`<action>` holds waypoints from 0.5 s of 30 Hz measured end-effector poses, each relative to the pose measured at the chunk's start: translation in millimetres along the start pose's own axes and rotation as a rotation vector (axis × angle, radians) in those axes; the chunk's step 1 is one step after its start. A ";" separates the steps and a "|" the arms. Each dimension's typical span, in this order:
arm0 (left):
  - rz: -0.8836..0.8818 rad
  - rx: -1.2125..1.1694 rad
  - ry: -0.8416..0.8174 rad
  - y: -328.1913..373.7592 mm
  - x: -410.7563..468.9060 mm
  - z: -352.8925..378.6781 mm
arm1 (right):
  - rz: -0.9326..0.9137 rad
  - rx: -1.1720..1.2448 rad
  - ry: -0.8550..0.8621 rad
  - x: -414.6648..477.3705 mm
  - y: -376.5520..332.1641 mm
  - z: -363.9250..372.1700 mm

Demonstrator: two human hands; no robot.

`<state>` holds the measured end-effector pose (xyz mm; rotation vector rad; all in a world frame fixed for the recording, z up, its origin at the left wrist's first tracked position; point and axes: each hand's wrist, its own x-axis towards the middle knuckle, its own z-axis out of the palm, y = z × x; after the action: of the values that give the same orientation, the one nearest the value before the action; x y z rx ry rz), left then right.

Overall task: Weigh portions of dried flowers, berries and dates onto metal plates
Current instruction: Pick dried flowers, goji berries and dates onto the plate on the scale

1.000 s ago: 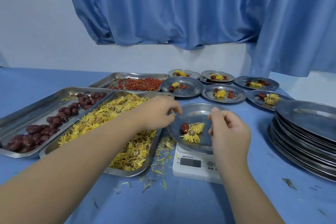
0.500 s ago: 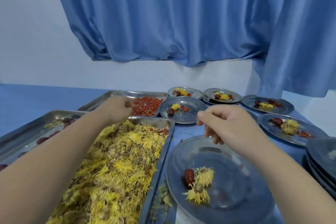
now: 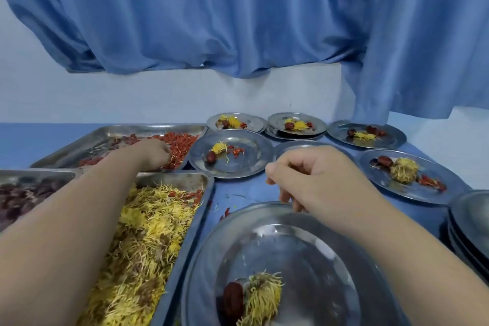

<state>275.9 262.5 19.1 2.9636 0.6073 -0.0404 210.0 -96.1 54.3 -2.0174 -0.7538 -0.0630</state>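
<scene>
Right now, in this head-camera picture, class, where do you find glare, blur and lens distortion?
Head view: glare streaks the near plate; the dates tray at left is blurred; the wide lens swells that near plate beside the small, sharper far plates.

Blue curtain hangs over white wall — blue tablecloth below.
</scene>
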 end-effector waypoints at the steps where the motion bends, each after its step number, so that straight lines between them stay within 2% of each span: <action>1: -0.004 0.044 -0.044 2.2 5.0 1.8 | -0.007 0.002 0.008 -0.2 1.1 0.0; 4: 0.014 0.123 -0.202 8.8 13.4 5.2 | -0.004 -0.004 0.018 0.3 5.0 -0.2; 6: 0.007 0.159 -0.249 11.6 14.4 2.4 | 0.005 -0.028 0.029 1.4 8.1 -0.9; 15: -0.068 0.149 -0.143 22.8 21.0 1.7 | 0.004 -0.033 0.081 3.9 9.2 -5.7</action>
<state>304.1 249.7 18.9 3.0453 0.7146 -0.3135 219.4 -102.1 51.7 -2.0349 -0.7017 -0.1552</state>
